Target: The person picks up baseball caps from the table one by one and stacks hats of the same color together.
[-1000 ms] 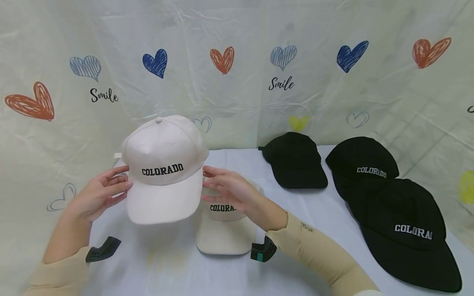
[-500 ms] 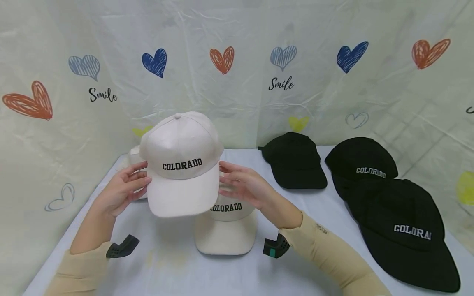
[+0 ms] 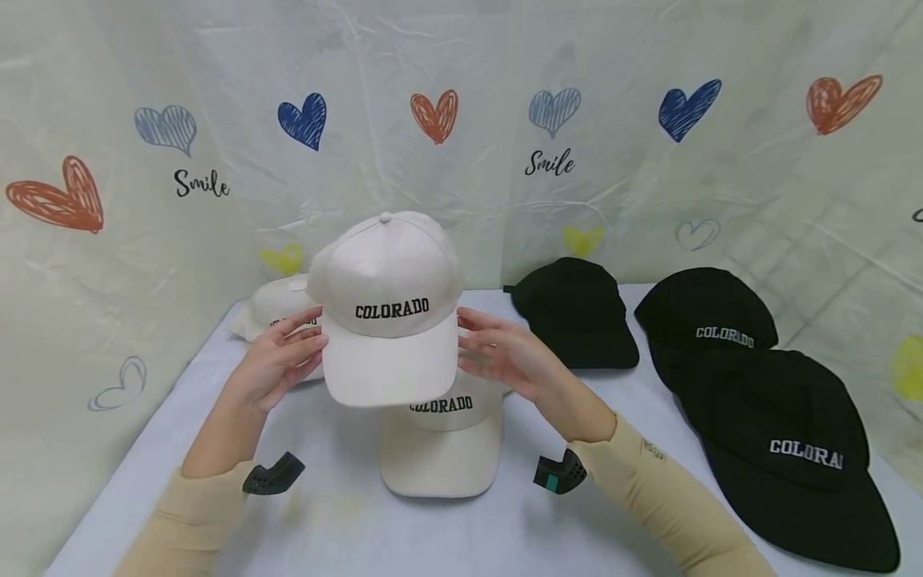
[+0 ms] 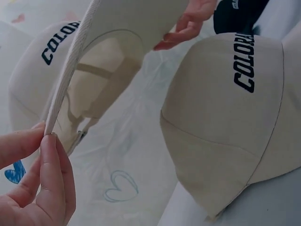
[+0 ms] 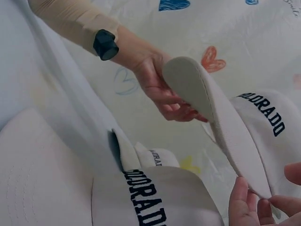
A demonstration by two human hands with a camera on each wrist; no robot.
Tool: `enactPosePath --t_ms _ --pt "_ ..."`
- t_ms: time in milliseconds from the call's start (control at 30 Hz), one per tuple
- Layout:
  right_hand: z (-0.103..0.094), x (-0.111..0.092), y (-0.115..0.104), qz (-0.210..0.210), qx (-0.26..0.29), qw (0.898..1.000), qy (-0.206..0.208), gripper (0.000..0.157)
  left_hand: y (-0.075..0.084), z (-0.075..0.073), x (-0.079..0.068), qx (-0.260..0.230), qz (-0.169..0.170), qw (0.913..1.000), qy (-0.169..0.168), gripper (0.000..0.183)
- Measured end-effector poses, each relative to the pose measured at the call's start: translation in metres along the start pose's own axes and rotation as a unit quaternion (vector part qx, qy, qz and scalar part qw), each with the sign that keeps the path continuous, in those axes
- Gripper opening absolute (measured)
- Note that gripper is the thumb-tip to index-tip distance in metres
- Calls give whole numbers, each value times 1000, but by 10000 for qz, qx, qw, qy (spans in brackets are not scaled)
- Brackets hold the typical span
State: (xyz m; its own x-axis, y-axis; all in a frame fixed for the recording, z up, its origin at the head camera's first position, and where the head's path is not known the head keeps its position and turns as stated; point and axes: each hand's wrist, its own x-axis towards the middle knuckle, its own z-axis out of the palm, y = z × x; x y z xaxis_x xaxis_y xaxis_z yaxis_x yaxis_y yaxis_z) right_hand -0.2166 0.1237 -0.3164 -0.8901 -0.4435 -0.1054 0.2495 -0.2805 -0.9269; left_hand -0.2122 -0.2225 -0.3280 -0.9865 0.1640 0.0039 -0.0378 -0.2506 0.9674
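Note:
Raised over the table is a white baseball cap (image 3: 389, 280) with COLORADO in black on its front, its brim towards me. My left hand (image 3: 283, 362) pinches the brim's left edge between thumb and fingers, as the left wrist view shows close up. At the opposite edge my right hand (image 5: 256, 207) pinches the brim too. Below and partly behind the held cap, a cream COLORADO cap (image 3: 441, 457) rests on the table; its crown is partly covered. Another white cap (image 3: 277, 298) lies at the back left, half hidden by my left hand.
On the right of the white-covered table (image 3: 418, 541) are three black caps: one black cap (image 3: 577, 312) at the back, then a COLORADO cap (image 3: 703, 304) overlapped by a nearer black cap (image 3: 786, 433). A curtain (image 3: 476, 48) printed with hearts hangs behind.
Both hands have carried the white cap to the right and slightly up. The white cap at the back left has come into sight behind it. The caps on the table stay put.

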Motion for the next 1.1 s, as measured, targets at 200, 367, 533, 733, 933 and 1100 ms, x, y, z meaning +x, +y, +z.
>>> enactPosePath --t_ms 200,367,533,733,933,1100 --pt "-8 -1 0 -55 -46 9998 162 60 -7 14 10 -583 -186 9979 206 26" --pt "-14 0 5 -157 -170 9981 563 62 -16 28 19 -1081 -423 9924 410 26" --pt "-22 3 9 -244 -403 9953 850 64 -22 38 24 -1287 -565 9883 588 32" --pt "-29 4 9 -280 -596 9925 1032 63 -24 41 25 -1098 -620 9904 563 36" --pt "-34 4 11 -159 -557 9927 1061 62 -26 42 23 -889 -622 9937 296 38" --pt "-36 4 15 -72 -378 9928 1131 62 -29 44 24 -879 -694 9936 168 42"
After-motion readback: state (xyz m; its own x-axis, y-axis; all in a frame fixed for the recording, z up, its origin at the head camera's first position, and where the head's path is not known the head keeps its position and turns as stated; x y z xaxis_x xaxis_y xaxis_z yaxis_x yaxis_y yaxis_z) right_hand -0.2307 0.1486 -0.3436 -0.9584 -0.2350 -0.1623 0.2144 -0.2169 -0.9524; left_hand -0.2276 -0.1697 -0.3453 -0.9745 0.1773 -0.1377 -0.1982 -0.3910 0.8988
